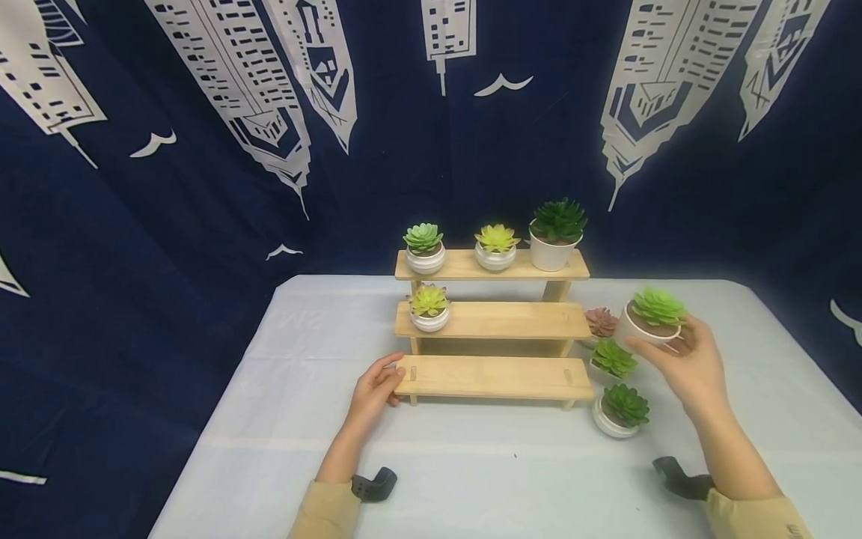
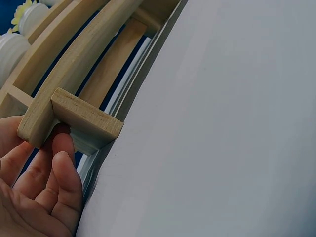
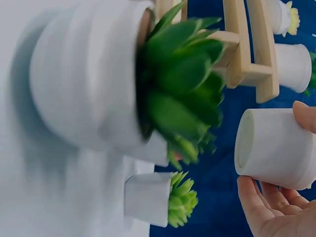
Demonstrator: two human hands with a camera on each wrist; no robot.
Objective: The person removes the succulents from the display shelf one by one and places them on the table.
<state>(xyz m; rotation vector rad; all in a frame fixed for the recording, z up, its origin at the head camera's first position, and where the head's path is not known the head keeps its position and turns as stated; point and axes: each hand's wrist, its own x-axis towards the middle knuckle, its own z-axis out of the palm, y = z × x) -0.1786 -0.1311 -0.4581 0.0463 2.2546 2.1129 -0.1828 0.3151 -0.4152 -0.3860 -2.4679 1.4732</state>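
Observation:
My right hand (image 1: 697, 367) holds a white pot with a bright green succulent (image 1: 658, 308) in the air, right of the three-tier wooden shelf (image 1: 494, 376). In the right wrist view, thumb and fingers grip the sides of that white pot (image 3: 276, 148), tipped in this view, its base showing. At the left end of the lowest tier, my left hand (image 1: 373, 385) pinches the board's edge. The left wrist view shows its fingers (image 2: 66, 173) curled beside the wooden leg (image 2: 89, 116) under the board.
The top tier bears a pale green succulent (image 1: 424, 251), a yellow-green one (image 1: 496, 251) and a dark green one (image 1: 555, 236). Another yellow-green succulent (image 1: 429, 305) stands mid-tier, left. Right of the shelf are a reddish (image 1: 601, 322), a light green (image 1: 613, 359) and a darker green succulent (image 1: 622, 408).

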